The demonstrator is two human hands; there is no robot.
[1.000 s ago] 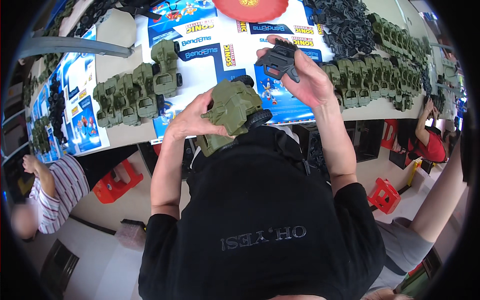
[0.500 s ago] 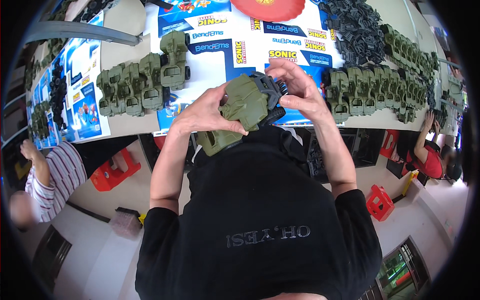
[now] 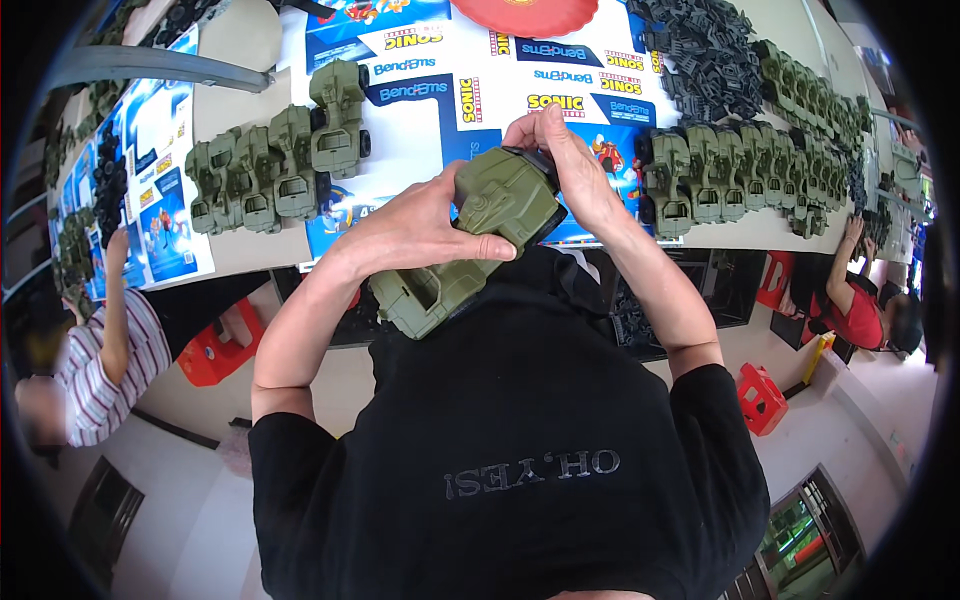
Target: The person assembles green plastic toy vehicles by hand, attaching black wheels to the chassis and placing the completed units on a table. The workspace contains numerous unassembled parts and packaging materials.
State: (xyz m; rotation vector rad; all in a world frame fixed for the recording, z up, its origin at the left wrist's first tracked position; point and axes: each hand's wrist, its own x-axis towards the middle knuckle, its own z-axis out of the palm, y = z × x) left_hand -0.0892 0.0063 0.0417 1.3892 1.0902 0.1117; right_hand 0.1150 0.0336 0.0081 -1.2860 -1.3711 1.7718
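A dark green plastic toy truck [image 3: 505,195] is held tilted over the table's near edge, in front of my chest. My left hand [image 3: 405,225] grips it around the middle, the thumb lying across its side. At the truck's far end my right hand [image 3: 580,175] is closed, fingers over the top and palm along the side. A dark grey part [image 3: 537,158] at that end is mostly hidden by the right fingers. A separate green toy truck [image 3: 340,120] stands on the table, left of my hands.
Rows of green toy trucks stand at left [image 3: 255,175] and right [image 3: 730,170]. Behind the right row lies a heap of dark grey parts [image 3: 705,65]. A red tray [image 3: 530,15] sits at the back; a metal bar [image 3: 160,68] crosses the left. Co-workers are at both sides.
The truck has turned, its near end swinging down and left. My right hand has moved from beside the dark grey part to over that end. The left co-worker's arm has reached toward the table.
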